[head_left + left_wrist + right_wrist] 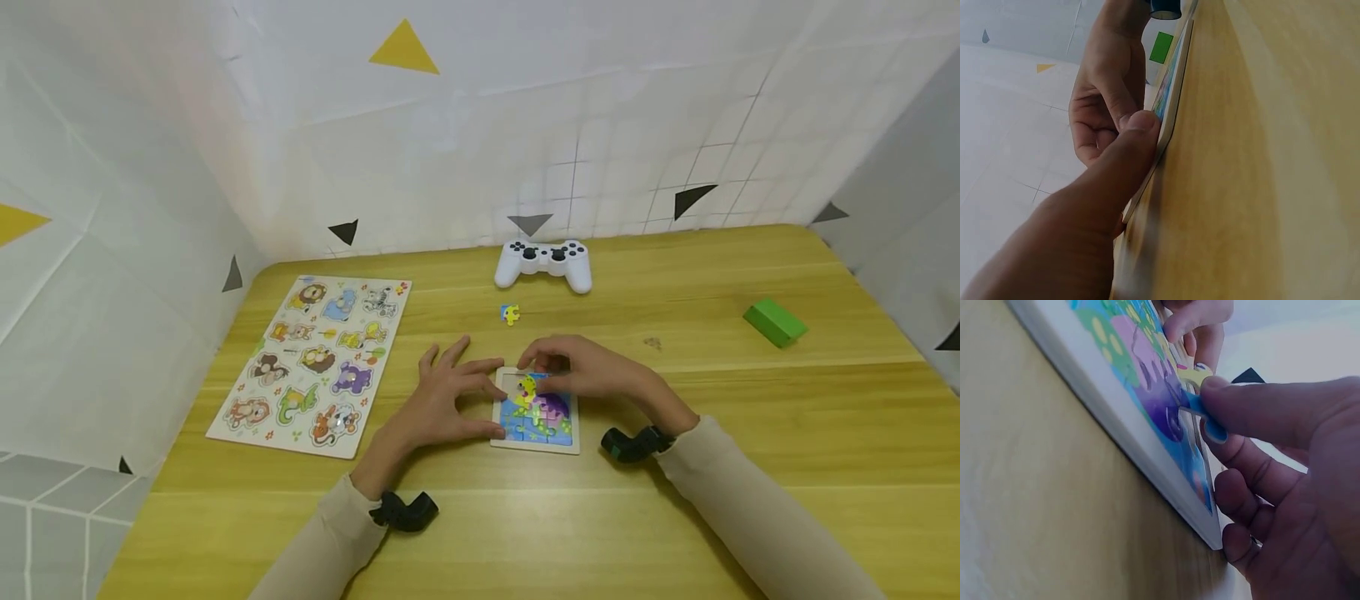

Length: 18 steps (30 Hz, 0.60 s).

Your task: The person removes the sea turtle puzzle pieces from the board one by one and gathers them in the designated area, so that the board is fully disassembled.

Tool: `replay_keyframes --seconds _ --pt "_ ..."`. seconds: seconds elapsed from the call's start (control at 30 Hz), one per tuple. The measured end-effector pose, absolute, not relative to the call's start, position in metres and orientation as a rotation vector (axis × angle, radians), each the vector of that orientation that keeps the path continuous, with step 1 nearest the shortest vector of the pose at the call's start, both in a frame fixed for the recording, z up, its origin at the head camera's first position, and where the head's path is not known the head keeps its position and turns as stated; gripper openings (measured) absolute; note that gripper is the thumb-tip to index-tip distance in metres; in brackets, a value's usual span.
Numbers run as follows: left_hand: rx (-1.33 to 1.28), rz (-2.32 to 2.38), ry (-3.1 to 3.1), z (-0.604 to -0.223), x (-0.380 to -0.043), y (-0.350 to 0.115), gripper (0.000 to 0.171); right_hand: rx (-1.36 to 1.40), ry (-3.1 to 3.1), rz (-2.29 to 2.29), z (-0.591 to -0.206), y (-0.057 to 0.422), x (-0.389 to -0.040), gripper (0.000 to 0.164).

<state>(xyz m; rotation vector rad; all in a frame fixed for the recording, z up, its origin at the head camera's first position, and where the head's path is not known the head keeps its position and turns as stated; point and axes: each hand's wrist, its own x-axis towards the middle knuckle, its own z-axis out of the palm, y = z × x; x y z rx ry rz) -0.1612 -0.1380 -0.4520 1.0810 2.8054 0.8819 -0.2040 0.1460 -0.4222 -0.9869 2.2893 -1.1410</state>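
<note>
A small jigsaw puzzle in a pale frame (536,449) lies on the table, its picture a yellow, green and purple animal on blue. My right hand (588,367) is over its upper edge, pinching a blue puzzle piece (1215,430) between thumb and index finger. That piece is tilted against the picture, beside a purple part. At the frame's left side is my left hand (442,400), thumb and fingers spread. Its thumb (1142,120) rests on the frame edge. At the picture's upper left, a bare patch of frame shows. One loose yellow-and-blue puzzle piece (511,314) lies beyond the frame.
A large animal peg board (356,444) lies on the left of the table. At the back stands a white game controller (544,262), and a green block (775,322) is on the right. White sheeting (450,150) rises behind the table.
</note>
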Motion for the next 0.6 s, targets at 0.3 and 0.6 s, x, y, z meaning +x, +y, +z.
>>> replay_keyframes --seconds 0.3,0.6 --pt "1.099 0.897 2.816 -0.4534 -0.1604 -0.1381 0.04 -1.039 2.32 -1.066 -0.4204 0.143 -0.2036 0.022" --pt "1.119 0.894 2.818 -0.4534 -0.16 -0.1375 0.041 -1.078 2.357 -1.031 -0.4189 0.1411 -0.2019 0.027"
